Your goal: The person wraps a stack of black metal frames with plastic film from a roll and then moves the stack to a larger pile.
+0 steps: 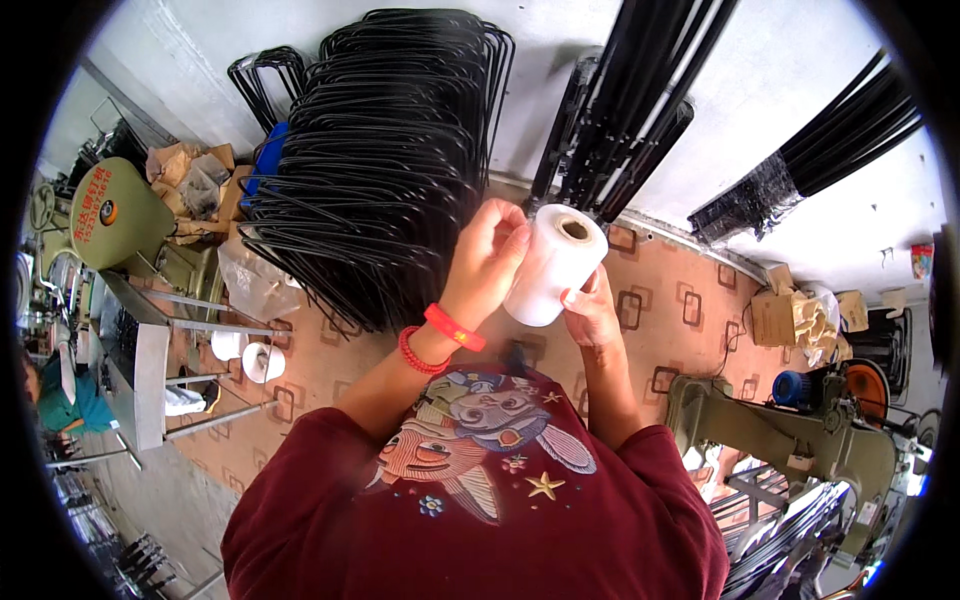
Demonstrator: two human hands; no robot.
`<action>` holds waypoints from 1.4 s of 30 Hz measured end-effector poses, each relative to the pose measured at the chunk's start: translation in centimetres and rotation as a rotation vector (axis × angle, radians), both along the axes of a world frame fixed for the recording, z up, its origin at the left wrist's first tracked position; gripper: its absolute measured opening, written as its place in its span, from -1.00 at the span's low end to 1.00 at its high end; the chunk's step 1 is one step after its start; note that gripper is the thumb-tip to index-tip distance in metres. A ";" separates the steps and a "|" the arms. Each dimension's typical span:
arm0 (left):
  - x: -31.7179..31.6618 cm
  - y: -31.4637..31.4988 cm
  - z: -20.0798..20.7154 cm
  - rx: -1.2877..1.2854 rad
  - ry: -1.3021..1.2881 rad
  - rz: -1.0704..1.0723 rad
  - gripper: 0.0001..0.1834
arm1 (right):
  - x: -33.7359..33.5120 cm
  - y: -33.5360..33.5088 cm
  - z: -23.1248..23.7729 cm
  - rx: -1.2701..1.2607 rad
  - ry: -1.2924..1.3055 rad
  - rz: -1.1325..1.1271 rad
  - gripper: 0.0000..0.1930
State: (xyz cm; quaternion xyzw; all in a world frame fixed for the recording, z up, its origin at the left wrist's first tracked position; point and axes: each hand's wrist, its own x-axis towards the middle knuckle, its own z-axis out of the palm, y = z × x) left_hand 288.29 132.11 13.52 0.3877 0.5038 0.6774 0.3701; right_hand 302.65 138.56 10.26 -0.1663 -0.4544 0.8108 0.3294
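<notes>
A white roll of stretch film (553, 268) with a hollow brown core is held up in front of my chest, tilted with its core end upward and to the right. My left hand (492, 248) is closed against the roll's left side, its thumb near the upper edge. From the lower right, my right hand (592, 312) grips the roll, thumb on its front and fingers partly hidden behind it. Red bands circle my left wrist. Beyond my left hand stands a large stack of bent black metal tubes (390, 150).
Long black tubes (640, 110) lean on the wall ahead; a film-wrapped bundle (745, 200) leans farther right. Green machines stand at left (120, 215) and right (780, 430). A metal-legged table (150, 390) is at left. Cardboard boxes (785, 318) sit along the right wall.
</notes>
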 end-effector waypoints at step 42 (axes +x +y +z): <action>7.9 9.2 3.7 -0.044 0.543 0.087 -0.71 | 8.6 3.2 -7.2 -0.921 1.282 0.009 -0.15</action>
